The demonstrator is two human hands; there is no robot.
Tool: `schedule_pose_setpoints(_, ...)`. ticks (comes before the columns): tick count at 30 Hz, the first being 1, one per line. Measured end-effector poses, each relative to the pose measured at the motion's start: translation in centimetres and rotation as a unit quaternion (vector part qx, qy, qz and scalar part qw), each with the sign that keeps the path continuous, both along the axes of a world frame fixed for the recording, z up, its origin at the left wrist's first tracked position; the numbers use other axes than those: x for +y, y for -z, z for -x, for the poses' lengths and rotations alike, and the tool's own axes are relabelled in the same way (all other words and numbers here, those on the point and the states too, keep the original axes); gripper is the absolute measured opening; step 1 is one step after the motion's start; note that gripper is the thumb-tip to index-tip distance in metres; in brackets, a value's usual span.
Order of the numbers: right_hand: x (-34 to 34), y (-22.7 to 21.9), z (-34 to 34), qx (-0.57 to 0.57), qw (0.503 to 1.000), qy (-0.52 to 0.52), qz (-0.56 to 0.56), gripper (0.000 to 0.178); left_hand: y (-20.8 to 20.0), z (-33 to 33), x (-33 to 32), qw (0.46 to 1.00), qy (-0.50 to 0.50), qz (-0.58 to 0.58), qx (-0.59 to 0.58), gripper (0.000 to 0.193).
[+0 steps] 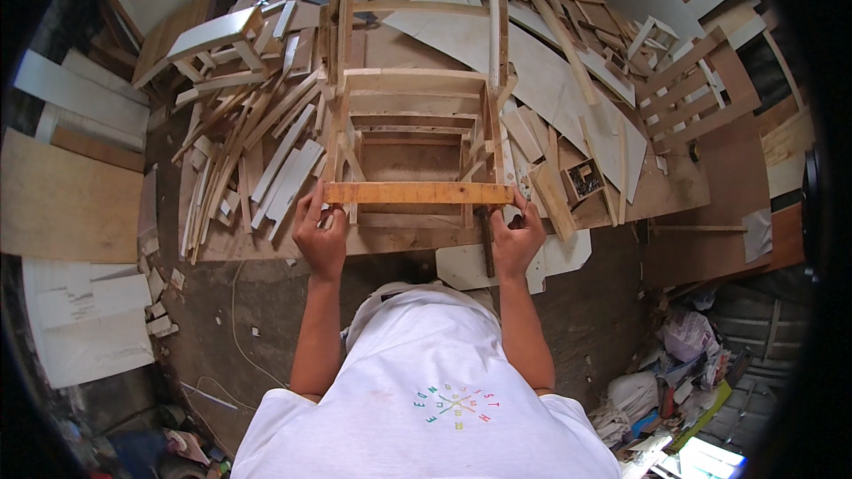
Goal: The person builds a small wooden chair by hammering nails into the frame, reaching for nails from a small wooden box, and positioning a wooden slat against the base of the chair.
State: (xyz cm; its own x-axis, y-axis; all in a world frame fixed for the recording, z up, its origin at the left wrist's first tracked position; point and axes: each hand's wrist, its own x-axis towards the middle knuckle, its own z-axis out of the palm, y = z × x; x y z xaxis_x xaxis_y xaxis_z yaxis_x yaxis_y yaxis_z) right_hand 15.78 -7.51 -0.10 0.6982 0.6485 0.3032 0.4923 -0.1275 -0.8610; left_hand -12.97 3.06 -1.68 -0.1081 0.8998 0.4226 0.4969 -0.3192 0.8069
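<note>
The left hand (319, 232) gripped the left end of a slat (417, 192), and the right hand (517, 235) pinched its right end. The slat lay level across the front of a bare chair frame (417, 80) on the workbench (692, 186), with loose offcuts (257, 142) piled left of it.

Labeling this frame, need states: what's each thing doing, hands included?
left hand: gripping the plank's left end
right hand: gripping the plank's right end
wooden plank: level, held across the chair frame
chair frame: unfinished, lying on the workbench
small box: open, contents unclear
</note>
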Motion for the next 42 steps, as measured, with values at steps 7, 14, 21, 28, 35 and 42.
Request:
schedule_pose_setpoints(7, 0.3, -0.3, -0.4, -0.052, 0.998, 0.017, 0.019, 0.049, -0.4, -0.7, -0.5, 0.999, -0.034, 0.006, 0.027, 0.058)
schedule_pose_setpoints(14, 0.4, -0.5, -0.1, -0.002, 0.999, 0.036, 0.003, 0.046, 0.9, -0.3, 0.1, 0.995, -0.051, -0.047, 0.072, 0.061)
schedule_pose_setpoints(21, 0.2, -0.3, -0.3, -0.052, 0.998, 0.034, -0.009, 0.045, 0.5, -0.5, 0.1, 0.996, -0.052, -0.032, 0.06, 0.058)
schedule_pose_setpoints(28, 0.6, -0.6, 0.2, -0.071, 0.996, 0.047, -0.004, 0.039, 0.2, -0.5, -0.1, 0.995, -0.051, -0.048, 0.065, 0.056)
schedule_pose_setpoints(35, 0.7, -1.5, 0.6, -0.044, 0.997, 0.057, 0.015, 0.037, -0.2, -0.5, -0.1, 0.998, -0.048, -0.004, 0.045, 0.057)
schedule_pose_setpoints(42, 0.7, -1.1, 0.5, -0.032, 0.998, 0.049, -0.006, 0.039, -0.4, -0.6, -0.2, 0.999, -0.033, 0.012, 0.007, 0.055)
